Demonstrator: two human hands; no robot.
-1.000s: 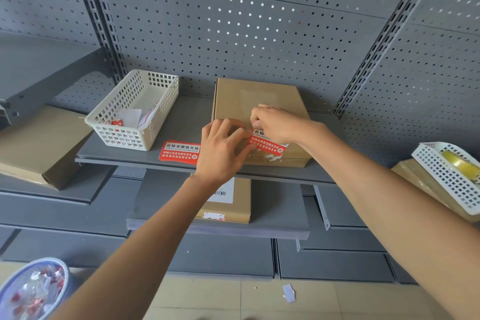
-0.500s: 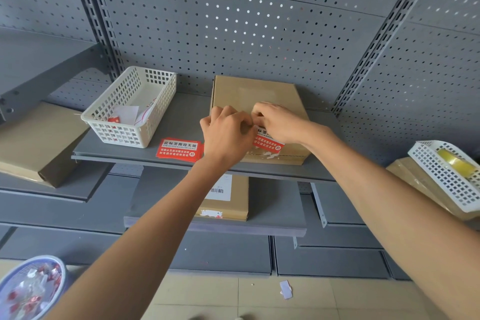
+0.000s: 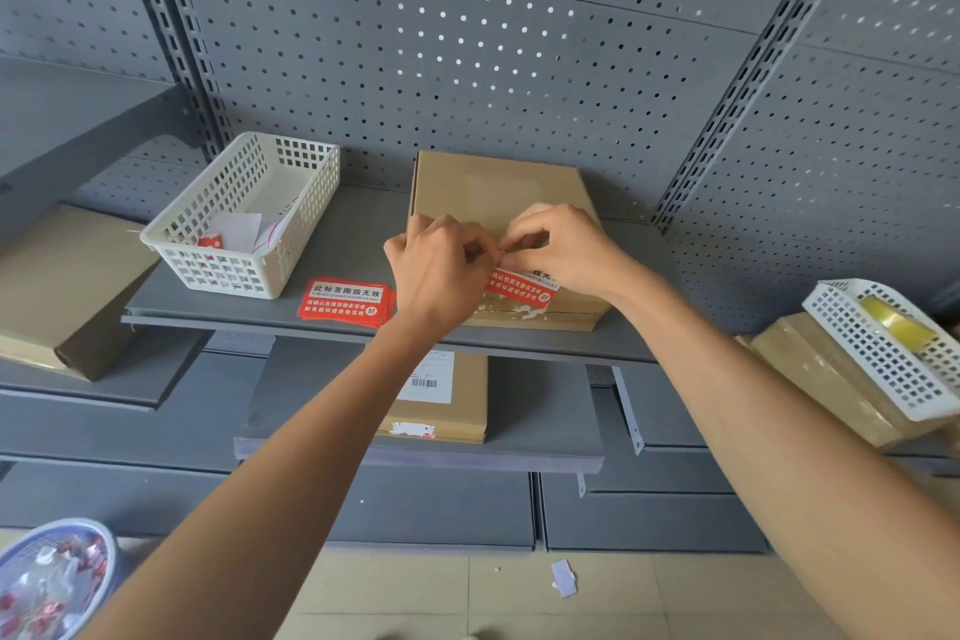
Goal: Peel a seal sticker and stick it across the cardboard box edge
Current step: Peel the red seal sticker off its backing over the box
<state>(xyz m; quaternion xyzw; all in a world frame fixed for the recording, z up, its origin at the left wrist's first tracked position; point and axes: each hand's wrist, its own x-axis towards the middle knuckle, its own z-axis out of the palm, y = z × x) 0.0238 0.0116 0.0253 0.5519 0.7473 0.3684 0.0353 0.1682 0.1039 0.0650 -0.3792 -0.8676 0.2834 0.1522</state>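
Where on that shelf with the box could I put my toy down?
Bare shelf shows between the basket and the box, behind the red sticker stack. A narrower strip lies right of the box, toward the upright post. The front edge is crowded: stickers, both hands and the box.

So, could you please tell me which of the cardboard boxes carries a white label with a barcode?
It is the box on the lower shelf, below the hands. The upper-shelf box being sealed shows only a red sticker across its front edge.
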